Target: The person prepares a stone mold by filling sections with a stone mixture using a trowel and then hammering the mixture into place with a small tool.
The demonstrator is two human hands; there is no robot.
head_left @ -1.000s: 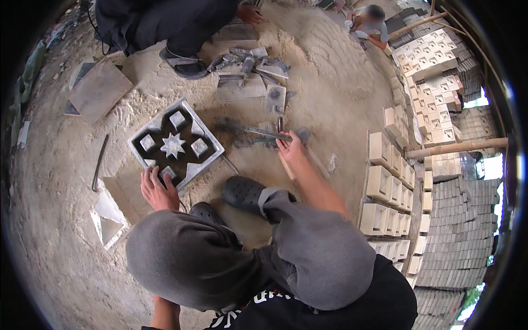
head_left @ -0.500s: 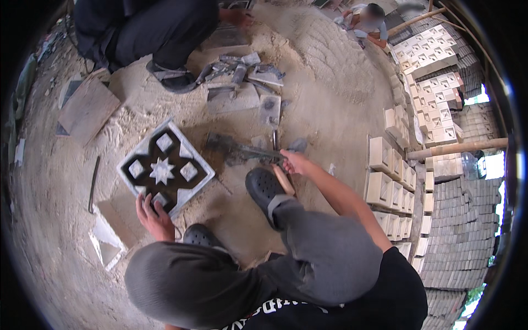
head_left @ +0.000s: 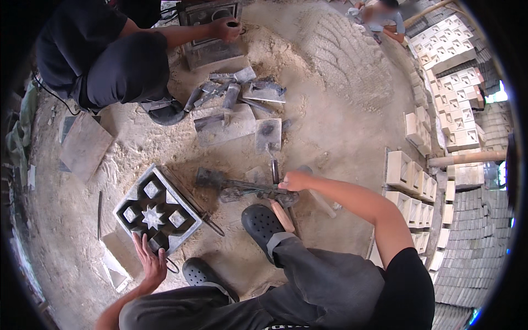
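At the left, the person's left grip (head_left: 149, 259), fingers stretched and clasping nothing, rests against the near corner of a square, dusty grey mould (head_left: 177, 241) on the sandy ground (head_left: 341, 137). The mould's dark hollow holds a pale, many-pointed star (head_left: 153, 218) among four pale-topped square blocks (head_left: 177, 219). Rightward, a dark, heavy-headed hammer (head_left: 247, 184) points left, its handle end clenched in the right grip (head_left: 294, 181).
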